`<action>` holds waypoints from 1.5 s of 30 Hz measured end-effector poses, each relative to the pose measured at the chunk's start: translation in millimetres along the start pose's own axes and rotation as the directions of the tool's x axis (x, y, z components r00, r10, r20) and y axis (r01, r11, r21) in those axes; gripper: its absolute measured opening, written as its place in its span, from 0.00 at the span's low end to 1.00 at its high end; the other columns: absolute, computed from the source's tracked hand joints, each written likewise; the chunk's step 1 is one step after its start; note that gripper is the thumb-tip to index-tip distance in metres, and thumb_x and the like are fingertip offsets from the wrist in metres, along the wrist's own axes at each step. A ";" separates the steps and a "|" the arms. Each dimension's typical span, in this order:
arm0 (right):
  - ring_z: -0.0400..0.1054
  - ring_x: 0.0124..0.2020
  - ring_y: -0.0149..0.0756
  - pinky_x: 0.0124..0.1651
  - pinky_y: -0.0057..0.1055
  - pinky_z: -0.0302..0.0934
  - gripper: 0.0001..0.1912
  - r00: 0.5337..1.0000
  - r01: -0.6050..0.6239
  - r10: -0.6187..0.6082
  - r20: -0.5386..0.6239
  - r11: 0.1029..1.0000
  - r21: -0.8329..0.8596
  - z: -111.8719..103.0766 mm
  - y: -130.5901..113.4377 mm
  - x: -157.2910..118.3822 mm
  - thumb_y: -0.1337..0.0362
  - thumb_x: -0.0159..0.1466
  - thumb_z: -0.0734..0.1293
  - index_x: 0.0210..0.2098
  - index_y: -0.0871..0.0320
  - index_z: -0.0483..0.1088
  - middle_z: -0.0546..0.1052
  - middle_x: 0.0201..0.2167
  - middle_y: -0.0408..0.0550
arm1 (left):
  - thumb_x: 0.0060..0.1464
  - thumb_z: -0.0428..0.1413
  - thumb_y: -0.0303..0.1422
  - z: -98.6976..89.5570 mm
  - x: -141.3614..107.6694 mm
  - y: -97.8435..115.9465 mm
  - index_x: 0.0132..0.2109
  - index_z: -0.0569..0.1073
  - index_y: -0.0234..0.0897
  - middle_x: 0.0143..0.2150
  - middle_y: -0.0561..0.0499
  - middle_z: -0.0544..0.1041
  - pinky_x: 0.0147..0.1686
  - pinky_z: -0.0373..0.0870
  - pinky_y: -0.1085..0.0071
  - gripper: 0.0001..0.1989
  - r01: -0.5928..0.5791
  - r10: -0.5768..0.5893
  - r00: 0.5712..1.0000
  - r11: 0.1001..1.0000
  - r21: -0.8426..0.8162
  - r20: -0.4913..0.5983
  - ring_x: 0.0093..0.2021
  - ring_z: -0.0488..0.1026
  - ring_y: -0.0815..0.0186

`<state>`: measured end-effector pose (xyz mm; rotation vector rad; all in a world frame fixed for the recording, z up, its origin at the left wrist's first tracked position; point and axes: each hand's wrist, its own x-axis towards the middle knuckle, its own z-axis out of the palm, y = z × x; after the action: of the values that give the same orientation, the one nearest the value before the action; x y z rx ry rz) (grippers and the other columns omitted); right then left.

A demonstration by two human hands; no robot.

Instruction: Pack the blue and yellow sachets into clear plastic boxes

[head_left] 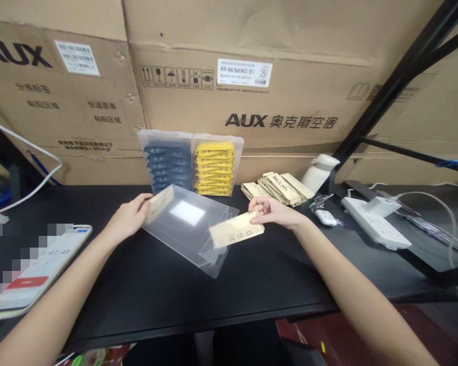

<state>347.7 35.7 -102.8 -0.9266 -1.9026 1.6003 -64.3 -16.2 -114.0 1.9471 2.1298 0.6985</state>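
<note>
My left hand (132, 216) grips the far left end of a clear plastic box (179, 229), which is tilted over the black table with its flap end toward the right. One tan paper packet (159, 204) shows at the box's left end, apparently inside it. Between the thumb and fingers of my right hand (269, 211) is another tan packet (236, 231) with printed text, at the box's open right end. Whether its tip is inside the opening or in front of it, I cannot tell. A pile of similar tan packets (278, 188) lies behind my right hand.
Against the large cardboard boxes (183, 109) stand two clear boxes, with blue packets (168, 165) and yellow packets (214, 168). A white bottle (318, 173), earbud case (325, 217) and power strip (377, 223) are at right. A phone (41, 274) lies left, near the table's front edge (198, 330).
</note>
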 end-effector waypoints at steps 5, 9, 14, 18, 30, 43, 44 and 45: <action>0.71 0.26 0.28 0.30 0.25 0.63 0.18 0.995 0.015 -0.023 -0.100 0.997 -0.076 -2.8 -6.6 -3.3 0.63 0.49 0.78 0.34 0.58 0.68 0.77 0.25 0.40 | 0.60 0.39 0.40 -2.4 -4.3 4.9 0.61 0.67 0.39 0.50 0.41 0.80 0.46 0.72 0.56 0.26 0.006 -0.008 1.000 0.993 0.120 0.018 0.49 0.77 0.47; 0.70 0.24 0.27 0.28 0.24 0.61 0.18 0.986 -0.013 -0.002 -0.165 0.996 -0.093 -14.5 -9.4 -10.4 0.63 0.48 0.78 0.33 0.59 0.68 0.74 0.23 0.38 | 0.61 0.37 0.38 -5.6 -7.7 11.4 0.63 0.64 0.36 0.54 0.37 0.76 0.47 0.70 0.54 0.27 -0.011 0.006 0.999 0.988 0.154 0.036 0.53 0.75 0.46; 0.70 0.23 0.26 0.27 0.23 0.61 0.18 0.999 -0.049 0.048 -0.021 0.997 -0.054 -15.4 -5.6 -13.3 0.64 0.48 0.79 0.33 0.59 0.69 0.76 0.23 0.39 | 0.61 0.37 0.35 -8.7 -11.1 15.3 0.63 0.63 0.36 0.57 0.37 0.74 0.47 0.70 0.53 0.26 -0.068 0.059 0.997 0.979 0.193 0.053 0.53 0.74 0.45; 0.71 0.23 0.28 0.27 0.24 0.62 0.18 0.990 0.001 -0.013 -0.142 0.997 -0.079 -2.2 0.1 -6.4 0.63 0.47 0.79 0.31 0.59 0.69 0.77 0.22 0.40 | 0.60 0.39 0.33 -7.9 -11.6 15.5 0.62 0.64 0.38 0.58 0.40 0.74 0.49 0.69 0.53 0.25 -0.058 0.053 0.998 0.983 0.174 0.036 0.54 0.73 0.46; 0.70 0.24 0.30 0.28 0.26 0.61 0.21 0.939 -0.010 -0.053 -0.340 0.983 -0.182 -9.3 -2.7 -7.7 0.58 0.47 0.79 0.31 0.58 0.66 0.75 0.21 0.40 | 0.59 0.39 0.34 -3.5 -9.9 10.5 0.62 0.65 0.37 0.60 0.41 0.72 0.53 0.68 0.54 0.26 -0.083 0.083 0.997 0.986 0.147 0.008 0.56 0.72 0.48; 0.66 0.27 0.32 0.33 0.33 0.64 0.17 0.825 0.214 -0.264 -0.500 0.964 -0.156 52.8 16.7 16.0 0.52 0.53 0.74 0.34 0.54 0.68 0.73 0.29 0.44 | 0.60 0.41 0.40 2.6 -10.8 15.0 0.59 0.68 0.32 0.57 0.39 0.74 0.55 0.65 0.57 0.26 -0.152 0.152 0.988 0.986 -0.065 0.003 0.56 0.72 0.51; 0.67 0.28 0.33 0.34 0.33 0.65 0.17 0.834 0.205 -0.252 -0.491 0.967 -0.149 52.9 16.6 15.8 0.52 0.53 0.74 0.35 0.54 0.70 0.74 0.31 0.45 | 0.60 0.41 0.42 3.2 -10.7 15.0 0.59 0.68 0.32 0.57 0.39 0.75 0.55 0.65 0.58 0.27 -0.156 0.157 0.988 0.983 -0.097 0.003 0.56 0.72 0.51; 0.68 0.30 0.34 0.37 0.34 0.65 0.17 0.843 0.191 -0.236 -0.483 0.971 -0.142 52.1 16.5 15.4 0.52 0.54 0.73 0.37 0.55 0.72 0.76 0.32 0.46 | 0.60 0.42 0.43 3.7 -10.6 15.1 0.58 0.68 0.32 0.57 0.40 0.75 0.55 0.65 0.59 0.27 -0.157 0.158 0.987 0.980 -0.126 0.004 0.55 0.72 0.51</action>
<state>302.6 14.8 -130.2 -1.0055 -1.6454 1.0241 -47.8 -25.1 -112.4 2.0616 1.8891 0.8219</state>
